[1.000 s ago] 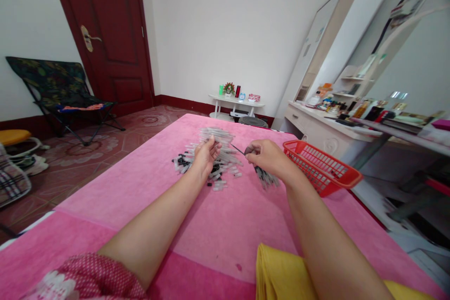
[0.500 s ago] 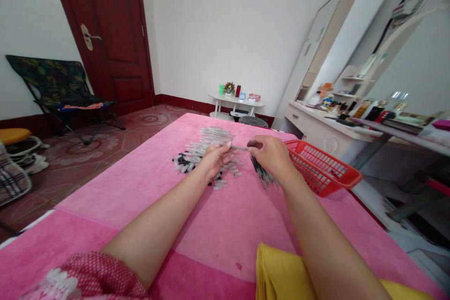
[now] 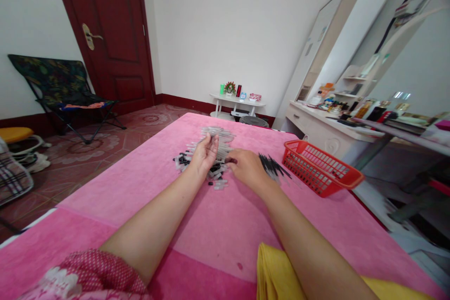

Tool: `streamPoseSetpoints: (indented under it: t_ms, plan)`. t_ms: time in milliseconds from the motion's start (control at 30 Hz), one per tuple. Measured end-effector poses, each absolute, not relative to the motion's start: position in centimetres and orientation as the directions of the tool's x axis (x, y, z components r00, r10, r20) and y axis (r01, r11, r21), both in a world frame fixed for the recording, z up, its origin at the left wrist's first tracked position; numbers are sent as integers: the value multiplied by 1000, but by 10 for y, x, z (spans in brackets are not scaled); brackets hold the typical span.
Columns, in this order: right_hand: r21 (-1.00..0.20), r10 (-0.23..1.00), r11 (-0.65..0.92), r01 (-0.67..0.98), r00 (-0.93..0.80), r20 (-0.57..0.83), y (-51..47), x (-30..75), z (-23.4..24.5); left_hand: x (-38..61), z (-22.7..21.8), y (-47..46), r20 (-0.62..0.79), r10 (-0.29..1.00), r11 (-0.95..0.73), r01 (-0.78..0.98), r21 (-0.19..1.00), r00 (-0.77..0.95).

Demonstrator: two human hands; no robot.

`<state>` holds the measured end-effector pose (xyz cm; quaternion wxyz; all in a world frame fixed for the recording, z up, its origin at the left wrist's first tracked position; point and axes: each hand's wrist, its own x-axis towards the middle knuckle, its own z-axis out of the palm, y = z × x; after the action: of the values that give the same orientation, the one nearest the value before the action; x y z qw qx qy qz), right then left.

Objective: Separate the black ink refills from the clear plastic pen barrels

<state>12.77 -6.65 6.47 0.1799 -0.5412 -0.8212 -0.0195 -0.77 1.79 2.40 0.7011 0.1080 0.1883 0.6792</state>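
Note:
My left hand (image 3: 206,153) is pinched over the pile of clear pen barrels (image 3: 225,138), with what looks like one barrel between thumb and fingers. To its right, my right hand (image 3: 248,167) is lowered to the pile's edge, its fingertips curled together over something dark that I cannot make out. Clear and black pen caps (image 3: 218,183) lie loose below and between the hands. Several pens with dark ends (image 3: 273,166) lie side by side beyond my right hand.
A red plastic basket (image 3: 321,168) stands on the right side of the pink-covered table (image 3: 140,187). Folded yellow cloth (image 3: 277,272) lies at the near edge under my right forearm. Behind are a small white table (image 3: 214,97) and a dressing table (image 3: 316,124).
My hands have drawn apart from the thin piece between them. The left has moved slightly left and up; the right has moved left to the pile, uncovering the row of pens.

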Motion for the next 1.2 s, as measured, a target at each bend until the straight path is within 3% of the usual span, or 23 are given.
streamPoseSetpoints:
  t_ms: [233,567,833,1033,1200]
  plan:
    - [-52,875,453,890,-433,217,-66,120,37,-6,27,15,-122,992,54,-898,437,0]
    - [-110,876,450,886,-415,246,-60,120,20,-5,29,11,-145,989,74,-908,413,15]
    - [-144,902,394,908,-351,251,-58,120,15,1,27,6,-94,995,60,-867,495,16]
    - [-133,885,436,890,-397,245,-59,122,13,4,25,4,-64,998,37,-859,510,5]
    - [-240,888,422,874,-345,305,-55,122,7,4,25,5,-71,997,40,-857,514,4]
